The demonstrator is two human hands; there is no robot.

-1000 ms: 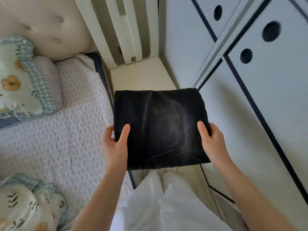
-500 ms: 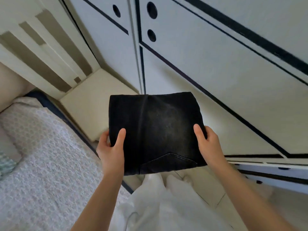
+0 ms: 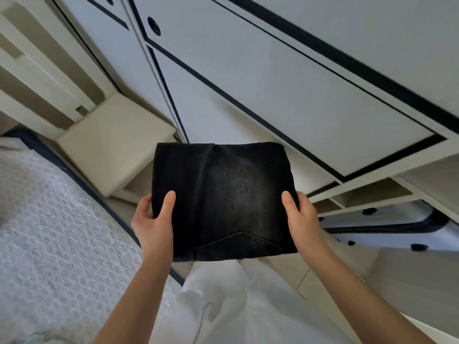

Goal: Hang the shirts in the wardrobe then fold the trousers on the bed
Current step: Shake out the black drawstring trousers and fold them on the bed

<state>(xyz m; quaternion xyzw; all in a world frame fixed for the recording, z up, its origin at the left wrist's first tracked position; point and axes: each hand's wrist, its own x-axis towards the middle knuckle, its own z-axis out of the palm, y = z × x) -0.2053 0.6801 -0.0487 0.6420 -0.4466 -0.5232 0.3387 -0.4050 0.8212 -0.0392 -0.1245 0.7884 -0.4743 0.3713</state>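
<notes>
On my feed the left forearm point(image 3: 139, 294) and right forearm point(image 3: 360, 296) run bare up to the left hand point(image 3: 154, 227) and right hand point(image 3: 301, 219). Between them a loose, softly creased white garment point(image 3: 236, 306) covers the body.

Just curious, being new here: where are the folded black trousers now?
Head view, centre: the folded black trousers are held in the air between the left hand and right hand, wardrobe behind them, bed to their left.
</notes>
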